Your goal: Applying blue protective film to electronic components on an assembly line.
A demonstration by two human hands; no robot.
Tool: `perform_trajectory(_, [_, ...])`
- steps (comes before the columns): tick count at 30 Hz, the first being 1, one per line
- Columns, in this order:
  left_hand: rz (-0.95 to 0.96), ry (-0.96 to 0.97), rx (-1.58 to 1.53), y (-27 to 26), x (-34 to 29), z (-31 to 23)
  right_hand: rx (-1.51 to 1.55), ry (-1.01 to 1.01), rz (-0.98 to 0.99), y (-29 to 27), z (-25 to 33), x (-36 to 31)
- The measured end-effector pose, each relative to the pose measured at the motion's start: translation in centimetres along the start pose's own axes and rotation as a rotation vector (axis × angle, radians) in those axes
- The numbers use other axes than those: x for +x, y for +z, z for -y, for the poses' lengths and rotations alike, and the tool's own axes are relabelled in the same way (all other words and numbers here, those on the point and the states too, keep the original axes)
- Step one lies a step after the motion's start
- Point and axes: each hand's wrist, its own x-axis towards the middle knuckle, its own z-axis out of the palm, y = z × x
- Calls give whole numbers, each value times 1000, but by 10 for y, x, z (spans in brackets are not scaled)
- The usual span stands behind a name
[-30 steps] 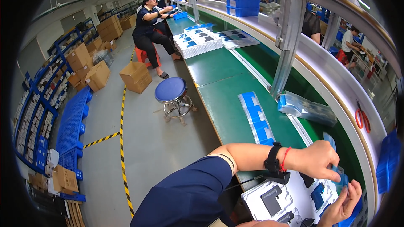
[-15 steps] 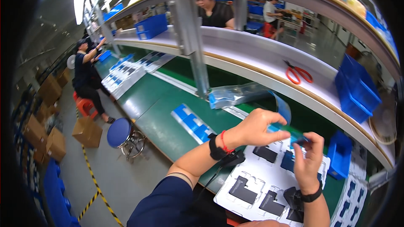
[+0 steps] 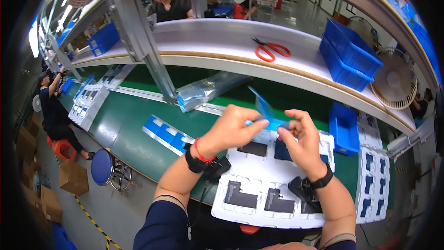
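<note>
My left hand (image 3: 238, 128) pinches a strip of clear blue film (image 3: 262, 104) between thumb and forefinger. Its upper end curls up and is smeared by motion. Opposite it, my right hand (image 3: 303, 141) has thumb and fingers bent around a small dark piece, mostly hidden by the fingers. The blue strip runs across the gap between both hands. Below them lies a white moulded tray (image 3: 254, 172) holding several flat black L-shaped parts (image 3: 280, 201) in its recesses. A dark blue part (image 3: 282, 150) sits near my right hand.
A blue-and-white strip (image 3: 166, 133) lies left on the green bench (image 3: 124, 125). Behind are a rolled plastic bag (image 3: 208, 91) and a shelf with red-handled cutters (image 3: 272, 50) and stacked blue bins (image 3: 348, 55). Right stand another blue bin (image 3: 344, 127) and tray (image 3: 373, 185). Co-workers sit farther off.
The view has swung to the right. My hands have come closer together, and the blue film now stretches between them. The film's loose end has shifted from a curled loop to an upright flap.
</note>
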Motion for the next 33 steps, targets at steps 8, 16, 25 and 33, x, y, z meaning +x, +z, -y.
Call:
perform_trajectory(8, [-24,-99,11,-5,5,-3,203,173,10,-2,0,9])
perform_trajectory(16, [-404,-31,221,-39,2,8,159,384,41,1,1,7])
perform_trajectory(25, [-653,10,143,-75,-4,3,138,706,153,18,-4,2])
perform_trajectory(33, [-637,18,131,-84,-8,2,195,766,59,26,-7,-3])
